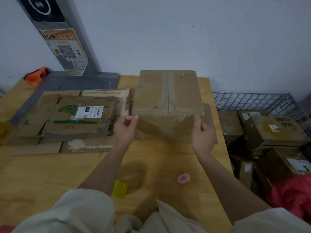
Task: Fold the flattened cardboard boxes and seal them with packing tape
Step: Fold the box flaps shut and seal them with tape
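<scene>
A wooden table [50, 174] stands against a pale wall [202, 31]. At its far left corner a grey post [74, 47] carries a torn poster with a QR code [67, 51]. A small pink object [183, 178] lies on the table's near right. Right of the table, a wire basket [252, 100] stands behind red fabric [292, 194].

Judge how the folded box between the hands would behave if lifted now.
The folded cardboard box is probably light, likely empty. Its worn flaps meet at a seam with no clear fresh tape, so they might spring open. The scuffed board looks soft, apt to flex.
</scene>
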